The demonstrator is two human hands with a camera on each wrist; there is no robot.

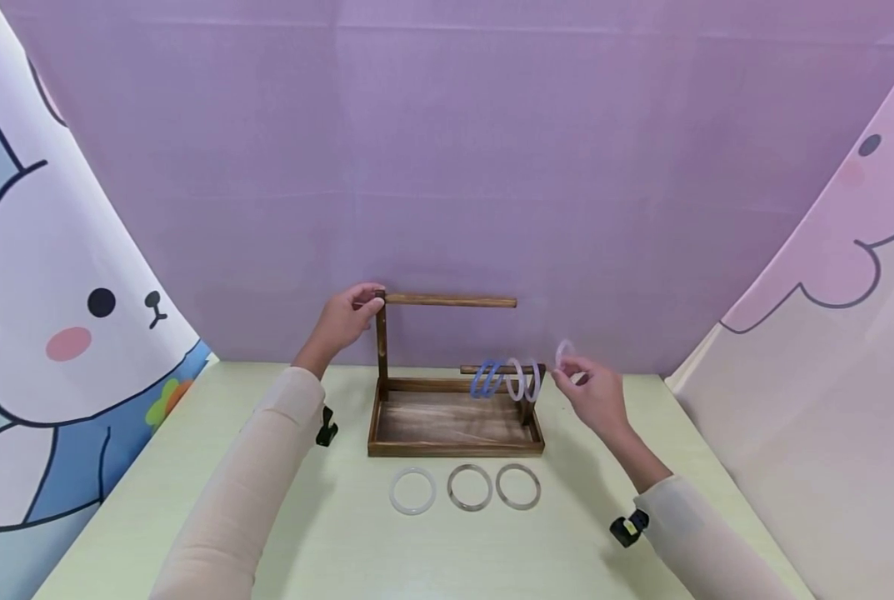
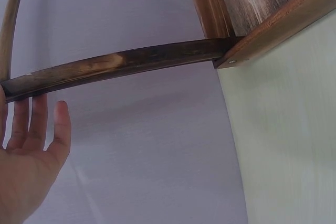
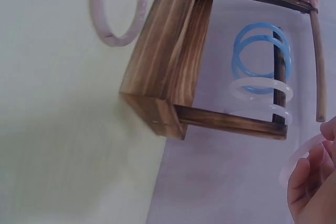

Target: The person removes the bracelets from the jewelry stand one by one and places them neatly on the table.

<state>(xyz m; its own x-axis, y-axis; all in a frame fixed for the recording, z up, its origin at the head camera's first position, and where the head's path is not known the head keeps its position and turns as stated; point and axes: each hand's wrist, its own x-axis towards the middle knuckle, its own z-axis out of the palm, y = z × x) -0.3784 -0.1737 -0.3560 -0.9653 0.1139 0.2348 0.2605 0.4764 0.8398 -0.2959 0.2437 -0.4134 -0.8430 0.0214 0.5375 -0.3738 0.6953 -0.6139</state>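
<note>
The top of a tall post (image 1: 382,350) is being pinched by the left hand (image 1: 347,320), with the thumb and fingers being kept on the wood. This post is being held up by the left end of a brown wooden stand (image 1: 456,451), which is being carried by the pale counter (image 1: 357,542). A pale pink ring (image 1: 564,342) is being pinched in the air by the right hand (image 1: 595,396), just to the right of the short post (image 1: 527,413) and apart from it. The two hands are being kept well apart.

Two blue rings (image 1: 474,386) and two pale rings (image 1: 521,383) are being held up by the low bar (image 1: 466,370), the pale ones nearer the short post. The high bar (image 1: 450,301) is being held up bare by the tall post. In front of the stand, a whitish ring (image 1: 392,492), a middle ring (image 1: 470,507) and a right ring (image 1: 518,507) are being laid out flat in a row.

A small black camera (image 1: 629,528) is being worn at the right wrist; a yellowish patch is being shown on it, too small for any writing to be read. A cartoon animal (image 1: 102,383) is being shown on the left wall, beside a purple cloth (image 1: 454,167).
</note>
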